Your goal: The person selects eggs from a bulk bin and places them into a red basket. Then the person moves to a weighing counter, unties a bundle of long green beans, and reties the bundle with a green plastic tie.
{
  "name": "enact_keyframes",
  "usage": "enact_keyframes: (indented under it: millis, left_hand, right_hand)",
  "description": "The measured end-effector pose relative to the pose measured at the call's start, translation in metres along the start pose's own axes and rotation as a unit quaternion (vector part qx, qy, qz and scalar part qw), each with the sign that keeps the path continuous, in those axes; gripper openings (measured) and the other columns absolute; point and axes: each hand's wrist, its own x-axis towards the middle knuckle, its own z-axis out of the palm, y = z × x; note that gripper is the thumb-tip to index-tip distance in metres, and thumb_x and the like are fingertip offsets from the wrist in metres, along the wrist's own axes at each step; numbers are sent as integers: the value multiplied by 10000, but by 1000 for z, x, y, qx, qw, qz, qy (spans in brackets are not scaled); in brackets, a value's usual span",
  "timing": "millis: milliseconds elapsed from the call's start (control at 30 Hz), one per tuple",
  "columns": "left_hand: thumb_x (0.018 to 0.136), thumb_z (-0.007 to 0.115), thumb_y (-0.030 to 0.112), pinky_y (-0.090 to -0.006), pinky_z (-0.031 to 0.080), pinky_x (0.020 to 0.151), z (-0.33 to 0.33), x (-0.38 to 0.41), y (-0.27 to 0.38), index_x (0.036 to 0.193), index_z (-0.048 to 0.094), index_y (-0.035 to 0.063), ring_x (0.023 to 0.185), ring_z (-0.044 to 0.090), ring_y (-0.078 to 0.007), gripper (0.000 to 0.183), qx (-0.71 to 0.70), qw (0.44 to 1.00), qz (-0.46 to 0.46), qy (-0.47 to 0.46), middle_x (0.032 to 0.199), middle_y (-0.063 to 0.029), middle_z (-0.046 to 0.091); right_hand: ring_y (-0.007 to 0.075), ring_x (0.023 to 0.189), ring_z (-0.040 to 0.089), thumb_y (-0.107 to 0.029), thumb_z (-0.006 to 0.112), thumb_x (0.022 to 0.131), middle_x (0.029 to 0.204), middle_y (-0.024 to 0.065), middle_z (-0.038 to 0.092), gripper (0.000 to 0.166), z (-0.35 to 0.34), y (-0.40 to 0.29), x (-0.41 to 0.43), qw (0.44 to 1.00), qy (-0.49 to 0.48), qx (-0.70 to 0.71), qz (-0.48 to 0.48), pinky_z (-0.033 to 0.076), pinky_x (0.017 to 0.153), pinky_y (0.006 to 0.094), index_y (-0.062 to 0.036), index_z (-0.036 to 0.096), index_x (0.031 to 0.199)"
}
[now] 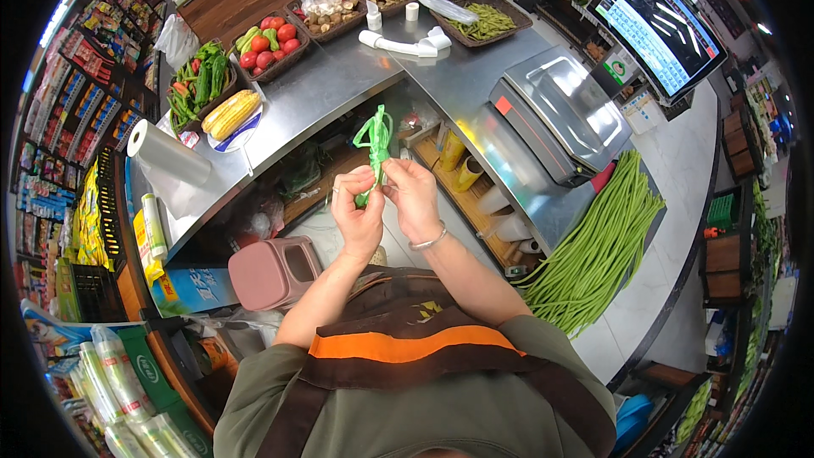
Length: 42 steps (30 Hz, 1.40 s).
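Note:
Both my hands meet in front of my apron and pinch a bundle of bright green plastic ties (379, 133). My left hand (357, 213) grips its lower part between thumb and fingers. From the other side, my right hand (413, 194) pinches the bundle just above, with the thumb and forefinger close together. Loops and a stiff upper end of the bundle stick up beyond my fingertips. Its lower end is partly hidden behind my left hand. On the counter to the right lies a large heap of long green beans (594, 254).
A steel counter (331, 86) bends around me. It carries a weighing scale (550, 114), a plastic bag roll (168, 149), corn cobs (232, 114), and baskets of peppers (206, 79) and tomatoes (270, 48). A pink stool (270, 273) stands low on the left. A touchscreen (658, 25) rises at the right.

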Motion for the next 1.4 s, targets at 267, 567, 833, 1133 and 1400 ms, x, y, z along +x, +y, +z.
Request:
enact_keyframes:
  millis: [267,567,833,1133,1400]
  left_hand:
    - [724,598,-106,-315,476,810,-13,5,-5,976,576,17,915,606,-224,281,9,999,-41,5,922,-95,580]
    - [720,541,-63,-241,418,710,-29,12,-7,1228,548,20,804,480,-126,515,37,988,-102,-106,861,-34,465]
    - [697,518,-82,-211,399,709,-29,13,-10,1060,564,-1,774,466,-103,375,53,974,-171,-140,824,-4,450]
    - [640,558,-60,-309,450,643,-16,8,-30,1003,603,38,705,542,-229,379,111,990,-68,-56,784,-96,534]
    - [824,602,3,-277,468,697,-46,-58,-124,1119,580,27,815,591,-177,297,-98,829,-549,32,952,-67,619]
  right_hand:
    - [87,823,574,-102,659,862,908,34,643,199,1,-21,-6,996,-76,-48,27,464,730,228,14,642,1023]
    - [96,787,614,-62,704,809,885,55,652,142,-2,9,0,948,-39,-245,-200,499,697,245,18,643,910]
    - [88,685,571,-2,652,773,770,45,596,171,-2,25,10,972,25,-184,-144,472,609,233,-2,536,899]
    - [73,678,544,7,630,811,799,34,578,155,2,56,30,957,109,-190,-193,452,608,213,-12,515,913]
    - [118,936,594,-146,676,859,1051,59,634,420,-75,95,77,954,-80,-177,229,478,816,252,13,537,1221]
